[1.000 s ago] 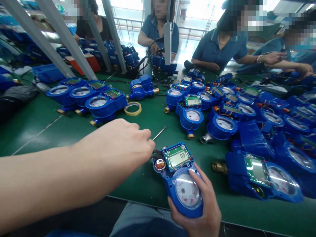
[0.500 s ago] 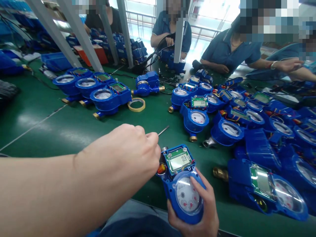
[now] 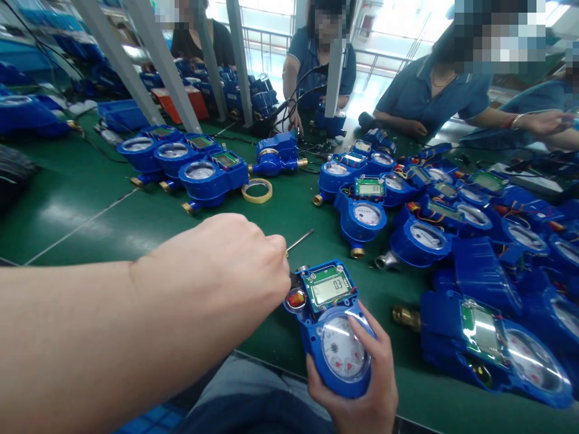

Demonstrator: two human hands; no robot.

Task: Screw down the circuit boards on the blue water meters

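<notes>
My R hand (image 3: 357, 374) has the blue meter (image 3: 340, 343) at its lower end: grip closed around the housing, thumb over the R rim of the round dial (image 3: 346, 348), fingers at the L edge. Meter's tilted, dial end toward me, LCD (image 3: 332, 289) end away, w/ 0.3 showing. LCD is beyond the grip, uncovered.

My L hand (image 3: 226, 259) is palm-down at the meter's upper L corner, fingers curled in; can't tell how tight or what's in them. Dark bit btwn fist and housing, too hidden to ID. Round clear window (image 3: 296, 299) w/ orange-red inside sits just below the fingertips, L of the LCD.

Thin metal shaft (image 3: 301, 239) shows just past the fist, over the green table (image 3: 149, 223); can't tell if it's held.

Tape roll (image 3: 257, 191) is farther off, beside a row of 3 blue meters (image 3: 201, 184) on the L. Big cluster of open meters (image 3: 423, 241) on the R, nearest one (image 3: 488, 343) on its own side of my R hand. Co-workers (image 3: 434, 90) across the table.
</notes>
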